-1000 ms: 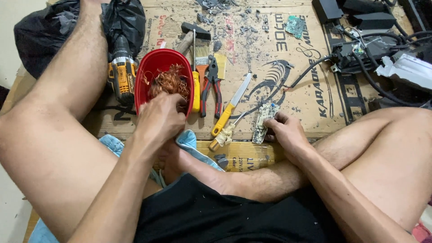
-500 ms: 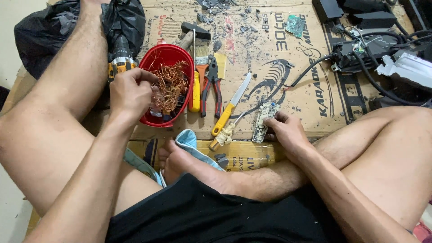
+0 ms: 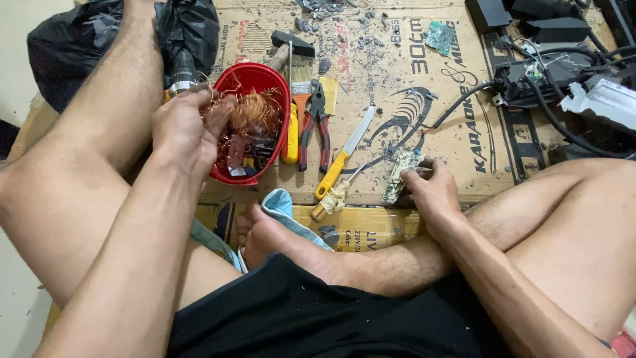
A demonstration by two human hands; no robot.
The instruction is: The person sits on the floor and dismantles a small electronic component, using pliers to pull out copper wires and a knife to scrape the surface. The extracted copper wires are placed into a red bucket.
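A single head-mounted camera supplies the only view. It looks steeply down from above the seated person's torso, facing forward over the crossed legs toward the flattened cardboard [image 3: 424, 99] on the floor. The range is close: the thighs and forearms fill the frame from 3 through 6 to 9 o'clock. The left hand [image 3: 182, 129] sits at 10 o'clock, the right hand [image 3: 430, 192] just right of centre. No second view shares this field.
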